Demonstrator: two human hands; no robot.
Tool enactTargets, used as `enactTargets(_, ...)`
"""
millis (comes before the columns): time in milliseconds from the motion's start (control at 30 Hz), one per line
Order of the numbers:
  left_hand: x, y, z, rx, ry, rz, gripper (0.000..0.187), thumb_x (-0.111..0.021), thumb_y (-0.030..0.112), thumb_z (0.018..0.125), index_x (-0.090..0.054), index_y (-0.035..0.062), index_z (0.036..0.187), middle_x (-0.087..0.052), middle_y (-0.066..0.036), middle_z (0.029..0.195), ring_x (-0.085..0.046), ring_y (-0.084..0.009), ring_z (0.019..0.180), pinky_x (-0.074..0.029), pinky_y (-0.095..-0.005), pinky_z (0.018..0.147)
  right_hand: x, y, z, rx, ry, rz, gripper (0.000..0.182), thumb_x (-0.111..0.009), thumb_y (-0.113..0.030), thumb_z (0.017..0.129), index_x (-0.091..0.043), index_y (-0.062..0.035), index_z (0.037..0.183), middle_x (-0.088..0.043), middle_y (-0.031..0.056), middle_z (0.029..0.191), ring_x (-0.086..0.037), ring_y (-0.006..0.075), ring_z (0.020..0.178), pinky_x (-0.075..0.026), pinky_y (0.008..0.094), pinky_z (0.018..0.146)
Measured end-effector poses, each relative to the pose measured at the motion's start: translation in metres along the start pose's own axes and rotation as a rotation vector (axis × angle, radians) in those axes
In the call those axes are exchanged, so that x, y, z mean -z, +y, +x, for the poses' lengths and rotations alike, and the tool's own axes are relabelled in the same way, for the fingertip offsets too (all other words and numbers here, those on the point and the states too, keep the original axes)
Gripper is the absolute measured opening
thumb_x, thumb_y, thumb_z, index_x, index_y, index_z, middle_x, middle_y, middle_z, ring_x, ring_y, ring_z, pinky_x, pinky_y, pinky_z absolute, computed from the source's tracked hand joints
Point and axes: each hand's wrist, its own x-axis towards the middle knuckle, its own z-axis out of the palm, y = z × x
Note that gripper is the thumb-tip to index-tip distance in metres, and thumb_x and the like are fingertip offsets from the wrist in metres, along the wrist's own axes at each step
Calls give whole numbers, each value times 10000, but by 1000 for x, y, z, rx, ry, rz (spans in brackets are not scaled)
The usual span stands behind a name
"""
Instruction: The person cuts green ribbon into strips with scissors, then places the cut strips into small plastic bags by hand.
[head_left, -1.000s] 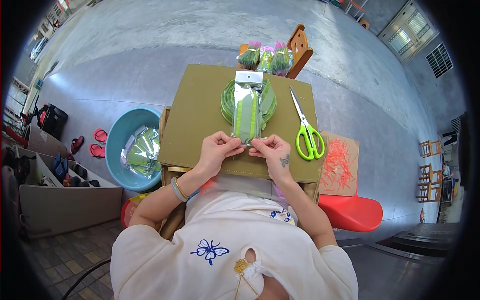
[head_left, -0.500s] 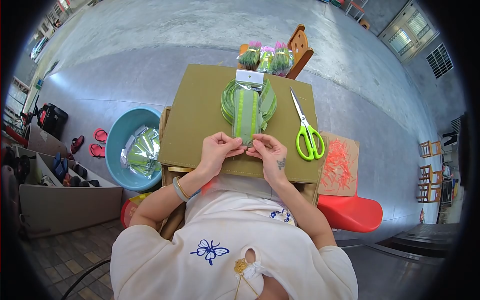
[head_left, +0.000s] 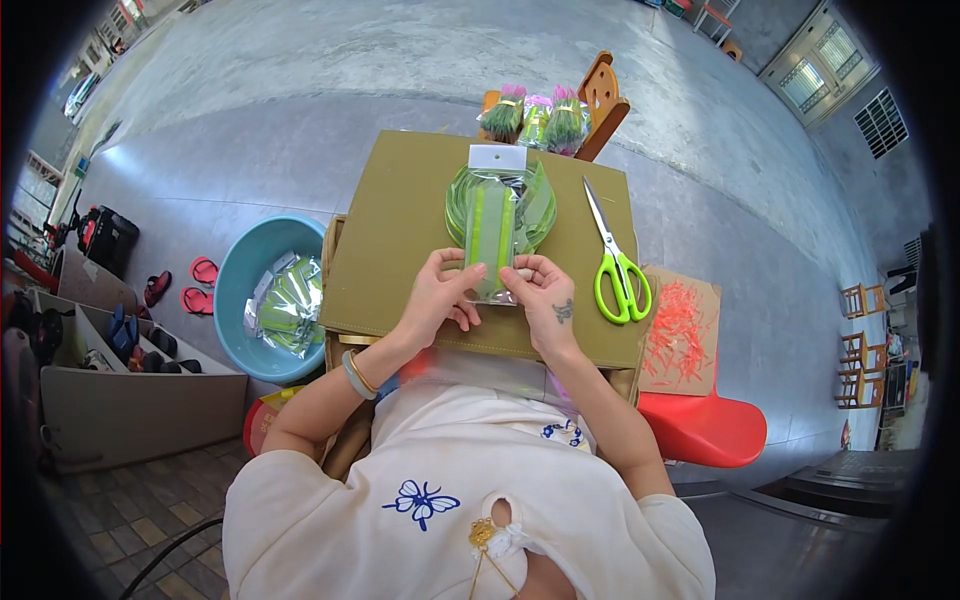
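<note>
A clear plastic packet [head_left: 492, 225] with a white header card and green strips inside lies over a coil of green ribbon [head_left: 541, 205]. My left hand [head_left: 441, 296] pinches the packet's lower left edge between thumb and forefinger. On its lower right edge, my right hand [head_left: 540, 293] closes thumb and fingers. Both hands are above the olive mat [head_left: 390, 200], near its front edge. Scissors [head_left: 618, 265] with green handles rest on the mat to the right, their blades pointing away from me.
At the left stands a blue basin [head_left: 232, 290] holding similar packets. Bundles with pink tips [head_left: 565, 120] sit on a wooden chair [head_left: 604, 95] behind the mat. Orange-red scraps [head_left: 680, 335] lie on cardboard [head_left: 708, 300] over a red stool [head_left: 705, 430].
Both hands have shifted from the packet's bottom edge up along its sides. The packet has tipped slightly, and its lower end sits a little nearer me.
</note>
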Motion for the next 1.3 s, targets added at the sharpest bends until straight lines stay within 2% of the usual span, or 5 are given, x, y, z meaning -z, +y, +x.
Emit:
enactTargets(233, 34, 28, -8, -135, -102, 60, 250, -509, 147, 917, -553, -80, 1011, -624, -127, 813, -650, -175, 699, -560, -266, 625, -3, -18, 1, 28, 11, 86, 157, -628, -67, 825, -558, 24, 930, -607, 69, 784, -587, 105, 651, -501, 210, 585)
enactTargets(567, 274, -79, -64, 146, 973, -193, 498, -531, 17, 792, -366, -30, 1261, -427, -176, 1282, -394, -298, 1211, -345, -414, 988, 99, -64, 26, 431, 401, -346, 195, -620, -145, 837, -571, 23, 923, -609, 78, 797, -581, 127, 709, -473, 242, 627)
enactTargets(667, 245, -65, -38, -239, 1220, 612, 644, -555, 60, 786, -262, 6, 1358, -334, -155, 1371, -300, -294, 1279, -261, -408, 1036, 122, -67, 27, 412, 381, -799, 229, -634, -178, 813, -581, 19, 916, -617, 116, 820, -588, 195, 746, -464, 301, 665)
enactTargets(833, 123, 34, 25, -574, 333, 639, 458, -513, 27, 823, -425, -13, 1270, -495, -148, 1251, -477, -247, 1160, -406, -341, 935, 131, -45, 20, 388, 323, -1317, 297, -644, -211, 788, -563, 6, 974, -568, 182, 918, -551, 332, 846, -433, 396, 750)
enactTargets(1300, 58, 77, 176, -541, -216, 1681, 449, -525, -77, 704, -643, 139, 1080, -336, -208, 1385, -377, -352, 1249, -347, -378, 1016, 124, -32, 15, 436, 349, -1526, 359, -664, -164, 762, -508, -55, 1066, -498, 183, 938, -512, 352, 863, -398, 428, 764)
